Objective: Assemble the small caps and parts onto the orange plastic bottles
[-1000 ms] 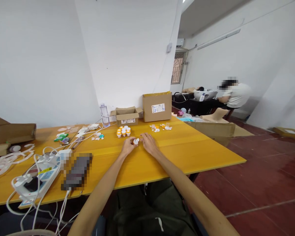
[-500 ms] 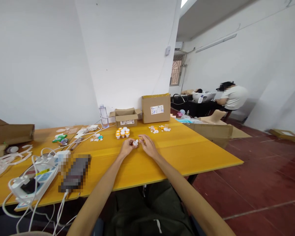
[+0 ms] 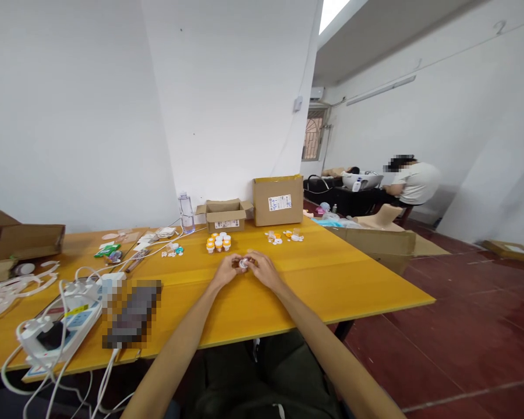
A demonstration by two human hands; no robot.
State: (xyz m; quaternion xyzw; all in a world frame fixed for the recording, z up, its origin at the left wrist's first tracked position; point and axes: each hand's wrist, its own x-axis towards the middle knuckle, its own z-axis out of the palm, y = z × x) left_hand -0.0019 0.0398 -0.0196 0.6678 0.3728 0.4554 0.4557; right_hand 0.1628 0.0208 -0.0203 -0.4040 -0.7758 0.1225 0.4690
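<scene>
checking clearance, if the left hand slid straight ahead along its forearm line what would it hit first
Most likely the small white piece pinched between both hands, then the right hand touching it. Beyond those, the scattered white and orange parts lie roughly on that line, though depth is unclear.

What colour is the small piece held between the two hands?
The small piece looks white, pinched between the left hand and the right hand; head view.

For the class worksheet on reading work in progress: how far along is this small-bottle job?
Looks done: a cluster of capped orange bottles standing together. In hand: the left hand and right hand meet on one small white-capped piece. Probably left: loose pieces scattered near the taller box.
</scene>
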